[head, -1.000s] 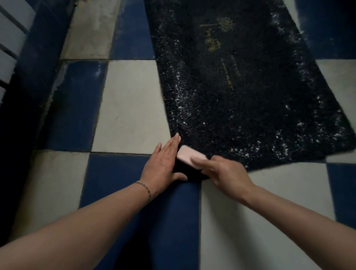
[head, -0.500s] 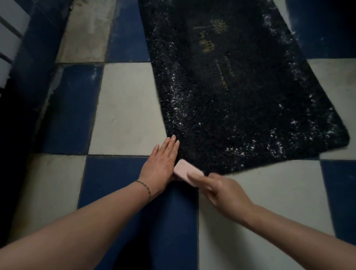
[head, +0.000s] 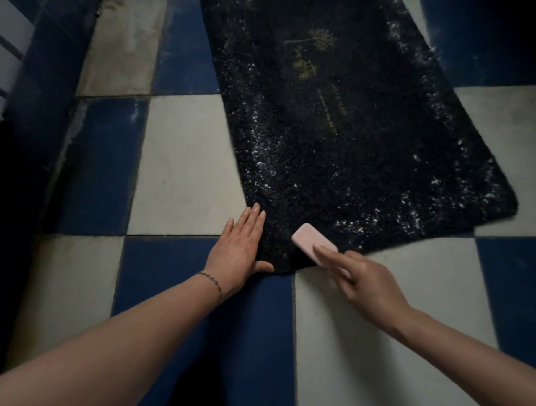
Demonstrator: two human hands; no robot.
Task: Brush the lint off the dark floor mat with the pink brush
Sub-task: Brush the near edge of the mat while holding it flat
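Left hand (head: 237,245) lay flat, fingers straight, pressing the mat (head: 344,144) at its near-left corner. Right hand (head: 360,277) gripped the brush (head: 311,239), forefinger extended along it, at the mat's near edge.

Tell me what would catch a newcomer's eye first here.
The dark mat speckled with white lint fills the upper middle, lying on a blue-and-white checked floor. At its near corner, the right hand holds a pink brush on the pile, while the left hand lies flat on the mat's edge.

Dim, soft-focused wide-angle view, edges bowed, left side in deep shadow.
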